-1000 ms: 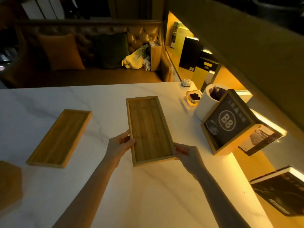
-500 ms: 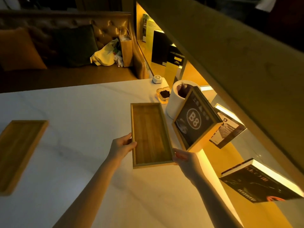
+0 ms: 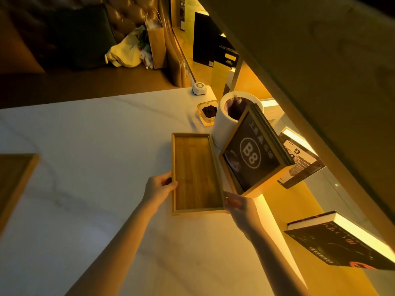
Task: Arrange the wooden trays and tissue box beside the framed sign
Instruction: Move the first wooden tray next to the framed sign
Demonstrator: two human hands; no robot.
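A long wooden tray (image 3: pixel 195 171) lies on the white marble table (image 3: pixel 96 167), its right edge close against the framed sign marked "B8" (image 3: pixel 252 154). My left hand (image 3: pixel 159 189) grips the tray's left rim near its front corner. My right hand (image 3: pixel 239 207) holds the front right corner. A second wooden tray (image 3: pixel 15 182) lies at the table's left edge, partly cut off by the frame. The tissue box is not in view.
Behind the sign stands a white cylindrical holder (image 3: pixel 226 120), with a glass ashtray (image 3: pixel 208 113) and a small white call button (image 3: pixel 198 89) further back. Books (image 3: pixel 342 242) lean on the lit shelf to the right. A sofa (image 3: pixel 64 39) runs along the far side.
The tray has slid to the right with both hands on it and now lies right beside the framed sign. The view has turned right, pushing the second tray to the left edge.
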